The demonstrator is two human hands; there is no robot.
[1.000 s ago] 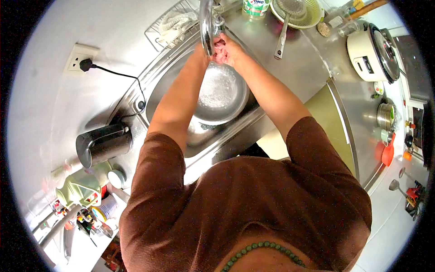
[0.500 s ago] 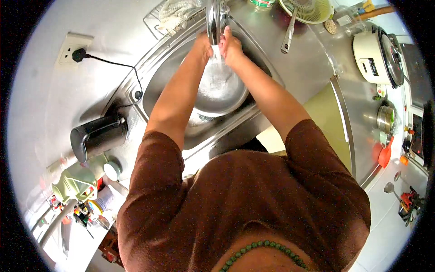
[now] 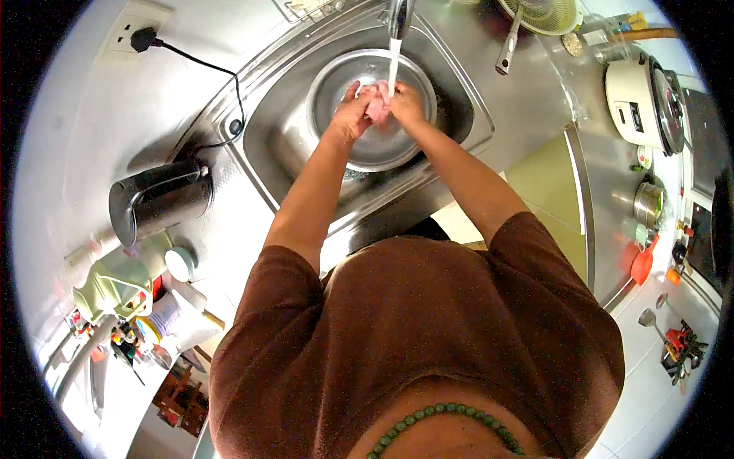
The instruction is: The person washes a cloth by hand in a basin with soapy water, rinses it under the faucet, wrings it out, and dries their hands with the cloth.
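Observation:
Pink raw meat [image 3: 377,109] is between my two hands, over a round metal basin [image 3: 371,157] in the steel sink [image 3: 279,122]. My left hand [image 3: 352,115] is at the meat's left side, its fingers curved against it. My right hand [image 3: 406,104] holds the meat from the right, fingers wrapped round it. A stream of water [image 3: 394,65] runs from the faucet [image 3: 400,19] beside my right hand's fingers and falls on the meat.
A black kettle [image 3: 162,200] stands left of the sink, below a plug with a black cord [image 3: 200,61]. At the back right are a green strainer basket [image 3: 562,17], a ladle-like utensil [image 3: 508,50] and a cream rice cooker [image 3: 631,105]. A metal pot [image 3: 648,205] sits farther right.
Both hands have moved back from under the faucet toward my body, over the basin, with the meat between them. The view has shifted, showing more of the basin and sink.

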